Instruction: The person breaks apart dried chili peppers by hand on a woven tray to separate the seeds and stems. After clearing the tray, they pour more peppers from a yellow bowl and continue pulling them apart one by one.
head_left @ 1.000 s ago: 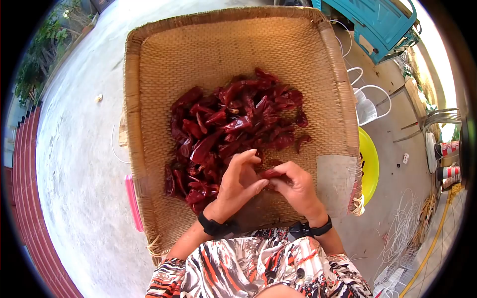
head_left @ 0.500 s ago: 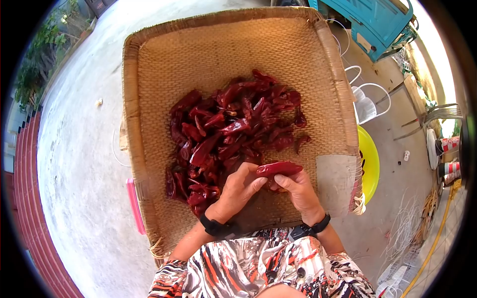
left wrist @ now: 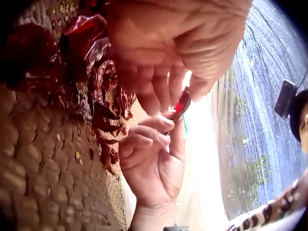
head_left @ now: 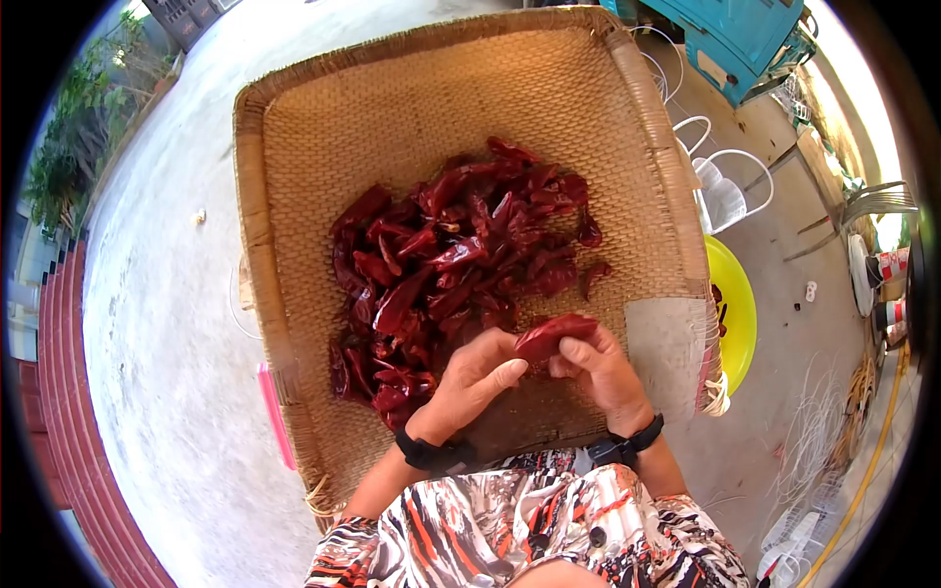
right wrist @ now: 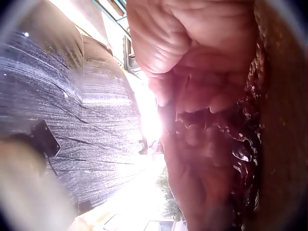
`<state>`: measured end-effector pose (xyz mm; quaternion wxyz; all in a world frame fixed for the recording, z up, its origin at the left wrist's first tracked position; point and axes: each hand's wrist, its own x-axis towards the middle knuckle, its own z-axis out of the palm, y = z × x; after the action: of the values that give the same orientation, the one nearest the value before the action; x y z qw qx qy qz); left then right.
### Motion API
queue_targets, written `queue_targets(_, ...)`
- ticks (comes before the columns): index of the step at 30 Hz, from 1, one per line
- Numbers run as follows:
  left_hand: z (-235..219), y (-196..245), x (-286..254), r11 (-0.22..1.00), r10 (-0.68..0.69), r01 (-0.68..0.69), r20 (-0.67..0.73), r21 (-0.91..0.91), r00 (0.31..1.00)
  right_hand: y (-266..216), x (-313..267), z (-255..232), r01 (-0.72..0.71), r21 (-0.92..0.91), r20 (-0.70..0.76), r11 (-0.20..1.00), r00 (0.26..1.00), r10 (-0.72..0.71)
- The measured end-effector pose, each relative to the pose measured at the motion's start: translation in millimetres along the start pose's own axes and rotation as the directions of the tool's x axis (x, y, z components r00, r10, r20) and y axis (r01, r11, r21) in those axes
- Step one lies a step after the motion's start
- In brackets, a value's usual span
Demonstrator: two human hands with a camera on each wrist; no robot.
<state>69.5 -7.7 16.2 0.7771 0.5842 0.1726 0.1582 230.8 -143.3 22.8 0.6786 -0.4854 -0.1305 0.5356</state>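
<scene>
Between the hands, a dark red dried pepper (head_left: 557, 338) is held over the near part of a woven basket (head_left: 257, 196). The right hand (head_left: 606, 377) pinches it between thumb and fingers. At its left end, the left hand (head_left: 472, 384) has its thumb and fingers at the pepper's tip; in the left wrist view, the left hand (left wrist: 178, 43) meets a thin red edge of the pepper (left wrist: 182, 106), with the right hand (left wrist: 154, 168) on the other side. A heap of red peppers (head_left: 461, 255) lies in the basket beyond the hands.
A yellow basin (head_left: 733, 314) stands to the right of the basket, near a white bucket (head_left: 723, 204). A pink object (head_left: 276, 416) shows at the left edge. A teal vehicle (head_left: 735, 44) is at the upper right, and loose wire (head_left: 814, 431) lies on the ground.
The pepper, earlier mostly hidden between the fingers, came up into view and is now tilted in the right hand. The left hand's thumb has shifted slightly, and the head view has turned a little.
</scene>
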Motion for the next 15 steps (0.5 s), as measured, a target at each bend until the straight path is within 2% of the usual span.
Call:
queue_targets(1, 0, 1, 0, 0.968, 0.127, -0.095, -0.125, 0.234, 0.984, -5, 2, -2, 0.052, 0.017, -0.068, 0.998, 0.996, -0.051)
queue_targets(2, -1, 2, 0, 0.874, 0.275, -0.152, -0.212, 0.462, 0.938, -9, 3, -5, 0.105, 0.03, -0.138, 0.994, 0.985, -0.1)
queue_targets(3, -1, 3, 1, 0.726, 0.432, -0.167, -0.254, 0.667, 0.865, -13, 4, -15, 0.188, 0.116, -0.154, 0.975, 0.974, -0.169)
queue_targets(4, -4, 1, 4, 0.63, 0.58, -0.177, -0.307, 0.756, 0.755, -17, 3, -33, 0.268, 0.197, -0.175, 0.943, 0.956, -0.235)
queue_targets(5, -9, 2, 5, 0.495, 0.689, -0.123, -0.303, 0.86, 0.659, -23, 2, -49, 0.344, 0.273, -0.202, 0.898, 0.934, -0.296)
queue_targets(7, -18, 5, 6, 0.37, 0.752, -0.036, -0.276, 0.928, 0.598, -44, -8, -68, 0.48, 0.425, -0.29, 0.767, 0.875, -0.387)
queue_targets(9, -14, 8, 8, 0.337, 0.766, 0.12, -0.346, 0.934, 0.541, -59, -17, -97, 0.522, 0.6, -0.252, 0.606, 0.842, -0.477)
queue_targets(10, -13, 9, 8, 0.32, 0.775, 0.198, -0.376, 0.927, 0.508, -60, -22, -111, 0.555, 0.633, -0.317, 0.54, 0.822, -0.473)
queue_targets(13, -21, 2, 8, 0.327, 0.713, 0.255, -0.414, 0.91, 0.566, -55, -32, -131, 0.537, 0.677, -0.391, 0.503, 0.842, -0.372)
queue_targets(15, -32, -10, 8, 0.379, 0.66, 0.26, -0.457, 0.888, 0.596, -45, -28, -127, 0.513, 0.604, -0.302, 0.61, 0.856, -0.42)
